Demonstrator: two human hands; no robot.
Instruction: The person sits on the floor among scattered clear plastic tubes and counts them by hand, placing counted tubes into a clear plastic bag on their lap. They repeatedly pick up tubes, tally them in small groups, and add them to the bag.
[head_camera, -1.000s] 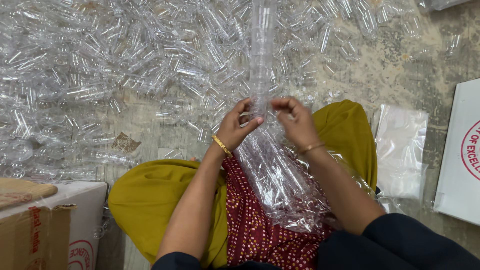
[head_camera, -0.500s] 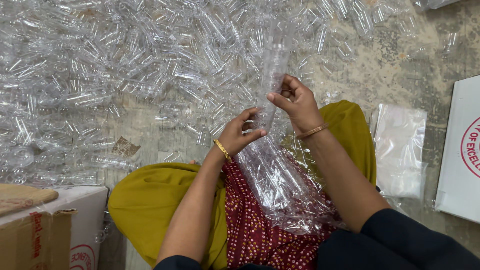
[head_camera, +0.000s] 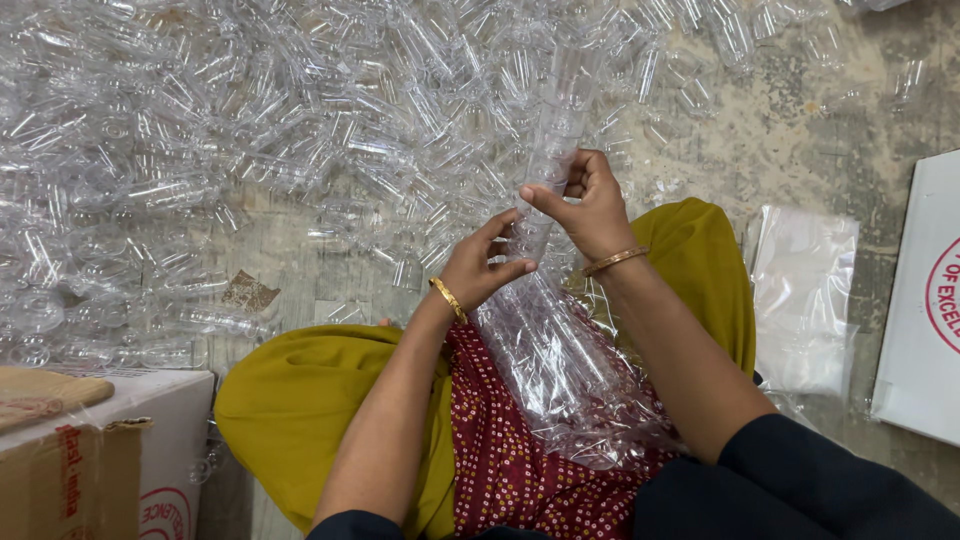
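A tall stack of nested clear plastic cups (head_camera: 552, 150) rises from a clear plastic bag (head_camera: 570, 370) that lies across my lap. My right hand (head_camera: 588, 205) grips the stack partway up, fingers wrapped around it. My left hand (head_camera: 482, 265) holds the bag's mouth just below, thumb and fingers pinching the film against the stack. Both wrists wear a gold bangle. The lower end of the stack is inside the bag, over red patterned cloth.
A large heap of loose clear plastic cups (head_camera: 250, 150) covers the floor ahead and to the left. Flat clear bags (head_camera: 805, 300) lie at the right, beside a white carton (head_camera: 925, 310). A cardboard box (head_camera: 90, 450) stands at the lower left.
My right hand has slid up the stack, away from my left hand. The stack has tilted slightly right and stands farther out of the bag.
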